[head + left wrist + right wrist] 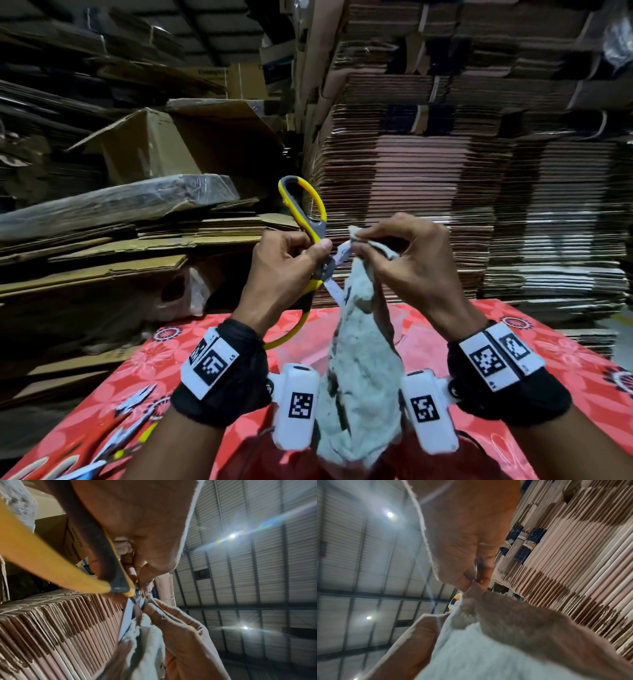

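Starting with the desk (548, 356): it fills the lower part of the head view under its red flowered cover, and you hold both things in the air above it, at the frame's centre. The cloth (363, 370), pale and stained, hangs from the centre down to the bottom edge, between your wrists. The scissors (303, 209) stand just left of it, spread open in a cross. One yellow handle rises toward the upper middle and the other drops toward the desk. Your left hand (284, 267) grips them on the handle shanks, just beside the pivot. Your right hand (411, 260) pinches the cloth's top fold over the upper blade (344, 254). That blade's long axis slants up and right from the pivot toward your right fingertips (373, 233). The right hand is therefore nearer the tip, and I judge the next wipe runs along that slant, away from the left hand.
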Motion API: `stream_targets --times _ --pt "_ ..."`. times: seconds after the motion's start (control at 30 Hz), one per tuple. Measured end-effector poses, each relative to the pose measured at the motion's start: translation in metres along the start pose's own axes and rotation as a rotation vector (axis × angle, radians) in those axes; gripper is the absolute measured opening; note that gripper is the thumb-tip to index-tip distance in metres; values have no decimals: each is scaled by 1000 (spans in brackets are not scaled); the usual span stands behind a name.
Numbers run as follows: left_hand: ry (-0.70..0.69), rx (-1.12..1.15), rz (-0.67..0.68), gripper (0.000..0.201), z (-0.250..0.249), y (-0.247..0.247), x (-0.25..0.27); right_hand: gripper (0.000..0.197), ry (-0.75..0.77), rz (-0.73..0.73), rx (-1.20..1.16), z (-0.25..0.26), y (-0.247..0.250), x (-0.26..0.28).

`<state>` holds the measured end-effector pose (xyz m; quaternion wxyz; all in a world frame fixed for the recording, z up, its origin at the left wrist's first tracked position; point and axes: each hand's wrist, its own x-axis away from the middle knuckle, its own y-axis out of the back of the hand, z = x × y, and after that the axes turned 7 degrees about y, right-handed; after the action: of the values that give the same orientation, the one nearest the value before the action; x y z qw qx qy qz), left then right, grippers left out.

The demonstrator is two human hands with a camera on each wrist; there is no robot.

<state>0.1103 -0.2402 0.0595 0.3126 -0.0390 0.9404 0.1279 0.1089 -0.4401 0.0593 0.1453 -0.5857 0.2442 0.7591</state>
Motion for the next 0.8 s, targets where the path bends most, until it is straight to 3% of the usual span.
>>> stream_targets --times 0.1,0.2,0.27,0.4,0.5,0.67,0.8 --pt "-2 -8 16 37 1 -3 0 19 15 -52 104 0 1 2" --pt "-48 -22 -4 38 0 -2 -1 17 105 62 81 9 -9 6" --pt "-77 -47 -22 40 0 -2 -1 18 87 87 55 12 -12 5" --pt "-83 -76 -39 37 1 -4 0 17 -7 0 95 5 -6 3" --pt "-165 -179 -53 32 1 -6 0 16 -25 -76 180 -2 0 2" --pt "-224 -222 -89 33 -4 -5 0 15 99 30 77 13 -8 6" --pt "-216 -208 -74 39 -2 -3 1 16 17 -7 32 6 -8 3"
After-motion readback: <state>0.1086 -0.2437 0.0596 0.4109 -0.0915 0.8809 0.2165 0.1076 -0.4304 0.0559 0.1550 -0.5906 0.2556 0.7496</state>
